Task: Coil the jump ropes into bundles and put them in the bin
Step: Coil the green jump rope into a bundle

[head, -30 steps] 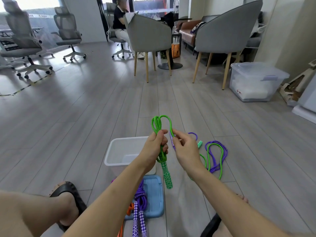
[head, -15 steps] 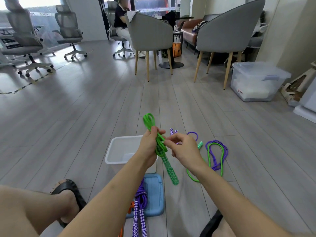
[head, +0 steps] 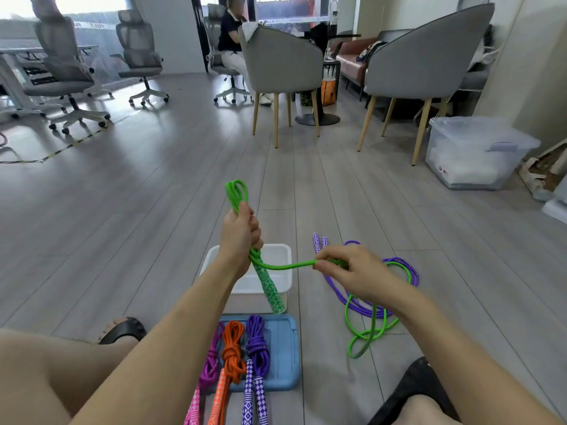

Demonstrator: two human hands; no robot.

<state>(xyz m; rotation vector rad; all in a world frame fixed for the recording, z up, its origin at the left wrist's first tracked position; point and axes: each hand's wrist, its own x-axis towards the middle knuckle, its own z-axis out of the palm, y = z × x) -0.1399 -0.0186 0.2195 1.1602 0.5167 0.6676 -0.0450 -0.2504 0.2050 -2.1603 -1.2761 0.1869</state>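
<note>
**Wrapping the green rope: keep the tail taut**

Since half a second ago the right hand (head: 352, 273) has swung out rightward, pinching the bright green braided jump rope (head: 285, 266) and drawing its tail sideways. Beyond it, the left hand (head: 241, 233) clenches the folded loops over the white plastic bin (head: 283, 251). Wind tight turns near the fist, I judge, before feeding slack from the floor.
</note>
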